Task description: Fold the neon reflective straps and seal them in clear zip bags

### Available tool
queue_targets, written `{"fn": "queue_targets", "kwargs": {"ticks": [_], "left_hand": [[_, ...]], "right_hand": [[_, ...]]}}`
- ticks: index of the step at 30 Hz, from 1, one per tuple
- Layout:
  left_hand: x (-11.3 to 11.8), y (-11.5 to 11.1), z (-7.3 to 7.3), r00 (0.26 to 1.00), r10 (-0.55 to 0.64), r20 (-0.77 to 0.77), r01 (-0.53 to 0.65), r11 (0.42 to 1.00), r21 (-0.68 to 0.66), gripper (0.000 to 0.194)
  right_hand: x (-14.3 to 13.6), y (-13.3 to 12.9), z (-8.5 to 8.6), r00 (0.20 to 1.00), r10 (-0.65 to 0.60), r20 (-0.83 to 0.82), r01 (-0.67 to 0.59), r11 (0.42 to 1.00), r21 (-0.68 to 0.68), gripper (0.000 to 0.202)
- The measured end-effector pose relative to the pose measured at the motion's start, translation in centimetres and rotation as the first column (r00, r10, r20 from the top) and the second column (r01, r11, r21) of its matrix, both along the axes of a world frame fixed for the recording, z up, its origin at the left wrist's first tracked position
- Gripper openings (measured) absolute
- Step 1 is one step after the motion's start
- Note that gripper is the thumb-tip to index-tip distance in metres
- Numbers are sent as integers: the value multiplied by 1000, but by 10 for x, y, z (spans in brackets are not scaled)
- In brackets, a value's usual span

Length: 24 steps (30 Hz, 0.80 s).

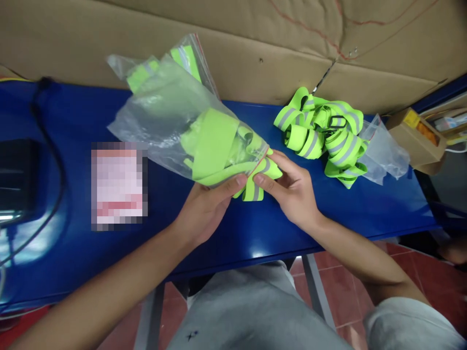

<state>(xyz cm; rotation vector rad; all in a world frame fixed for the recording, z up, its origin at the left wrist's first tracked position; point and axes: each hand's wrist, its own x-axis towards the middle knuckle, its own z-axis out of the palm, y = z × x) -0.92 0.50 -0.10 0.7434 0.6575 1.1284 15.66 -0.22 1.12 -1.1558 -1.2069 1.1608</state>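
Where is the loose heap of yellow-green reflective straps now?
In the head view, the heap of straps lies on the blue table, right of centre, beyond the right hand, beside a crumpled clear plastic bag.

At the mouth of a clear plastic bag [153, 121] are 2 hands: the left hand [206, 209] grips its near edge, the right hand [297, 192] pinches a neon strap [255, 190] jutting from it. Right of the bag lie a heap of grey-striped neon straps [343, 146], more clear plastic [392, 153] and a cardboard box [412, 138]. Left of the bag sits a black device [16, 180]; beneath it spreads the blue table [237, 243].
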Motion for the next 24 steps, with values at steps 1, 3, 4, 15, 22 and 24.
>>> {"fn": "queue_targets", "kwargs": {"ticks": [1,3,4,15,22,24], "left_hand": [[0,0,-1,1000,5,-1,-5,1000,-10,40],[-1,0,-3,1000,14,3,-14,1000,-23,38],[-1,0,-5,1000,21,13,-20,1000,-24,35],[12,2,-14,998,60,-21,-62,997,-56,35],[6,0,-10,1000,17,-16,-19,996,-92,23],[6,-2,-10,1000,-18,4,18,997,-72,23]], "right_hand": [[0,2,0,1000,1,6,-1,1000,4,37],[1,4,0,1000,11,24,-11,1000,6,35],[1,4,-1,999,14,29,-15,1000,16,35],[-3,6,-4,998,-57,17,58,997,-53,37],[-1,3,2,999,28,-43,-32,996,-80,37],[0,5,2,995,24,-96,-36,992,-124,39]]}}
